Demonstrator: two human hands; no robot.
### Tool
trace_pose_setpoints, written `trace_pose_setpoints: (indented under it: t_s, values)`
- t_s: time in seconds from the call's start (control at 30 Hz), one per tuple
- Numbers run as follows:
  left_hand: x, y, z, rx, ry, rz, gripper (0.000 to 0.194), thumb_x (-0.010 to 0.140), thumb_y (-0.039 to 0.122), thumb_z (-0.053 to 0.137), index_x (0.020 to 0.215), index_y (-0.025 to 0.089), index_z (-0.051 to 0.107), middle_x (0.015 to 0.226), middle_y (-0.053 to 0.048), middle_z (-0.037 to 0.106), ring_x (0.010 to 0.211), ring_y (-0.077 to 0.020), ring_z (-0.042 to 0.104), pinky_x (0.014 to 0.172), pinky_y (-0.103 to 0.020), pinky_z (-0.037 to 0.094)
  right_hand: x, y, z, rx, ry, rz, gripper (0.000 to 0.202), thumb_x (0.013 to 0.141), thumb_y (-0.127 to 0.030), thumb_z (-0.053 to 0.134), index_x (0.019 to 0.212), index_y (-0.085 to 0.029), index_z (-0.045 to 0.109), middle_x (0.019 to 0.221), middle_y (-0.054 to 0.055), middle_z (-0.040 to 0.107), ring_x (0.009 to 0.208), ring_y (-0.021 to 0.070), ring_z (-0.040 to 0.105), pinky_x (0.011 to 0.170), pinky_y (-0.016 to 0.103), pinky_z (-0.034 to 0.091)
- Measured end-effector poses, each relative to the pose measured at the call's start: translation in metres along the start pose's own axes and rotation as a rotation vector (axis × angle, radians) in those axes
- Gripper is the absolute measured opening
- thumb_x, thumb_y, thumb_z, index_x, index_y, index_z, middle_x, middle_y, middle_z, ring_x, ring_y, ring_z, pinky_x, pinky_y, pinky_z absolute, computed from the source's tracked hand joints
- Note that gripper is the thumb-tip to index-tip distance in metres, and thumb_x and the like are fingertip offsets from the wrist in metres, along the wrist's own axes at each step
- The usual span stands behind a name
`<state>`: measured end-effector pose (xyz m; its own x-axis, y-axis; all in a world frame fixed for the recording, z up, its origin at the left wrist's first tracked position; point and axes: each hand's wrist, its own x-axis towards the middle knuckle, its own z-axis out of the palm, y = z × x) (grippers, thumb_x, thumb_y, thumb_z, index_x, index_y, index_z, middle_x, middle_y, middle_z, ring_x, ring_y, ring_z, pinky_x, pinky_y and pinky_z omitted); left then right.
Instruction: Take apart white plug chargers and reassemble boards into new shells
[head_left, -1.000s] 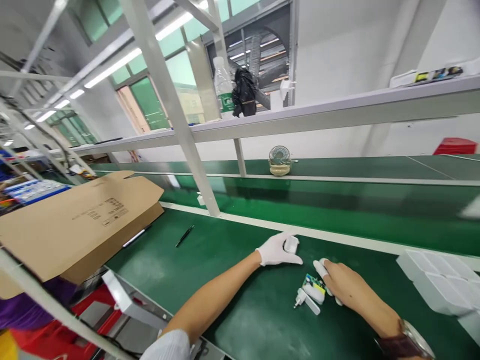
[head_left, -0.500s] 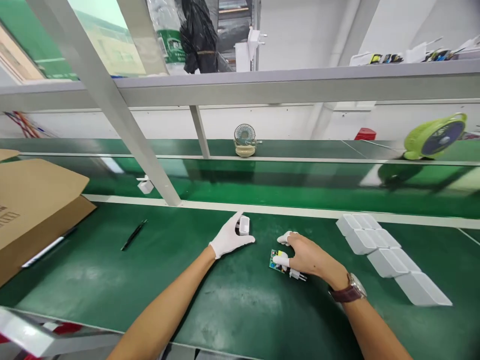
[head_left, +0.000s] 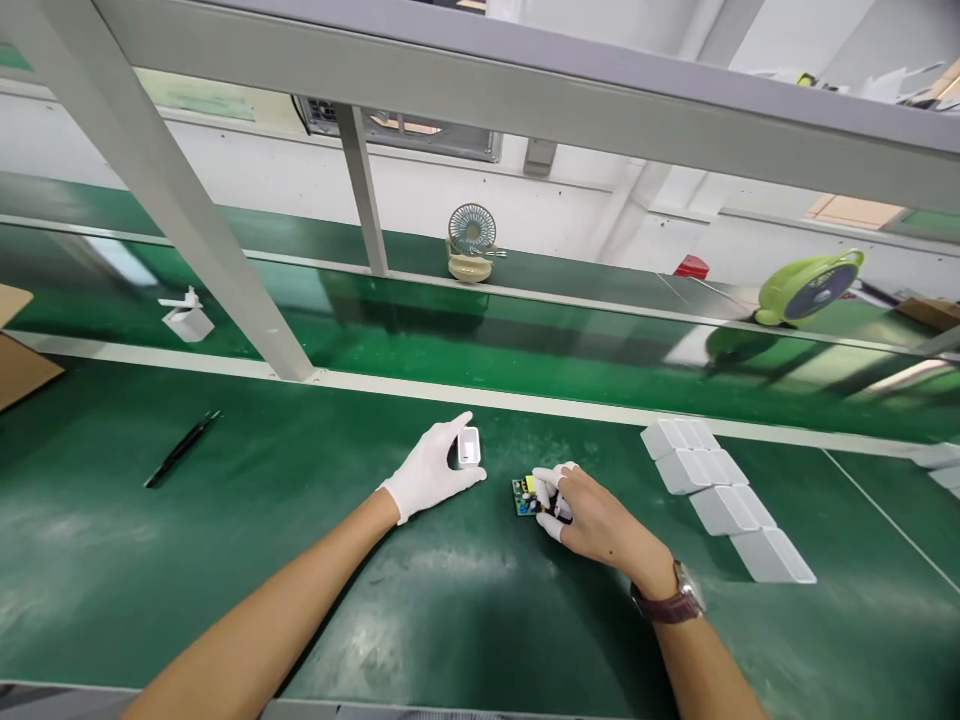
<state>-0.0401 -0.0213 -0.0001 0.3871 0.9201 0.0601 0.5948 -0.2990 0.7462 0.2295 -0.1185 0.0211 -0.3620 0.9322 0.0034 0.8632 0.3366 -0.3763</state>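
Observation:
My left hand (head_left: 435,468), in a white glove, curves its thumb and fingers around a small white plastic case (head_left: 469,447). The case's open side faces me, and part of it lies behind the fingers. To the right, my right hand (head_left: 589,508), with white finger covers, pinches a small circuit board (head_left: 525,495) bearing a yellow part and other components. The fingers hide the board's right end. A short gap separates the board from the case, and both are over the green work surface (head_left: 420,620).
White plastic cases (head_left: 720,468) form a slanting row on the right. A black pen-like tool (head_left: 182,450) lies left, with a cardboard box (head_left: 26,370) beyond. A white adapter (head_left: 189,318), a small fan (head_left: 471,243) and a green fan (head_left: 810,287) stand behind. A metal post (head_left: 187,210) rises back left.
The view has shifted and tilted. My right fingers have regripped the circuit board, which has turned; its plug prongs no longer show. My left hand stays around the white case.

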Motion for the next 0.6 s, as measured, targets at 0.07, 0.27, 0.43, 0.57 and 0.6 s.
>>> trace_pose_setpoints:
  t_s: [0.07, 0.27, 0.43, 0.57, 0.6]
  values:
    - [-0.002, 0.002, -0.001, 0.01, 0.008, 0.038, 0.084, 0.072, 0.036, 0.077, 0.148, 0.024, 0.043, 0.124, -0.008, 0.063, 0.12, -0.0297, 0.057, 0.108, -0.042, 0.043, 0.0, 0.005, 0.004, 0.048, 0.017, 0.012, 0.049, 0.088, -0.024, 0.06, 0.136, -0.021, 0.05, 0.11, 0.01, 0.061, 0.102, 0.0279, 0.058, 0.089, 0.043, 0.051]
    - [-0.01, 0.007, 0.002, 0.003, -0.04, 0.147, 0.074, 0.081, 0.04, 0.07, 0.148, 0.028, 0.042, 0.118, -0.005, 0.063, 0.11, -0.0255, 0.06, 0.103, -0.039, 0.046, 0.001, 0.013, 0.012, 0.125, 0.045, -0.054, 0.054, 0.087, -0.02, 0.058, 0.141, -0.022, 0.046, 0.129, 0.011, 0.058, 0.129, 0.03, 0.048, 0.105, 0.045, 0.046]
    - [-0.019, 0.008, 0.013, -0.024, -0.031, 0.211, 0.09, 0.078, 0.038, 0.075, 0.154, 0.028, 0.027, 0.12, -0.008, 0.057, 0.108, -0.0254, 0.059, 0.098, -0.043, 0.051, 0.006, 0.001, 0.01, 0.195, 0.163, -0.047, 0.051, 0.087, -0.021, 0.06, 0.137, -0.021, 0.049, 0.105, 0.009, 0.062, 0.087, 0.023, 0.061, 0.084, 0.042, 0.057]
    - [-0.02, 0.01, 0.019, 0.065, 0.081, 0.41, 0.073, 0.074, 0.019, 0.07, 0.141, 0.019, 0.041, 0.111, -0.01, 0.057, 0.102, -0.0253, 0.06, 0.089, -0.042, 0.054, 0.008, -0.003, 0.016, 0.328, 0.301, -0.003, 0.059, 0.089, -0.028, 0.064, 0.144, -0.023, 0.044, 0.123, 0.012, 0.056, 0.087, 0.0209, 0.063, 0.076, 0.039, 0.061]
    - [-0.018, 0.012, 0.019, 0.092, 0.113, 0.445, 0.06, 0.074, 0.016, 0.069, 0.131, 0.018, 0.05, 0.107, -0.01, 0.058, 0.1, -0.0251, 0.06, 0.088, -0.041, 0.053, 0.008, -0.003, 0.018, 0.349, 0.347, 0.001, 0.061, 0.089, -0.029, 0.066, 0.144, -0.023, 0.043, 0.127, 0.013, 0.054, 0.093, 0.0223, 0.063, 0.075, 0.038, 0.061]
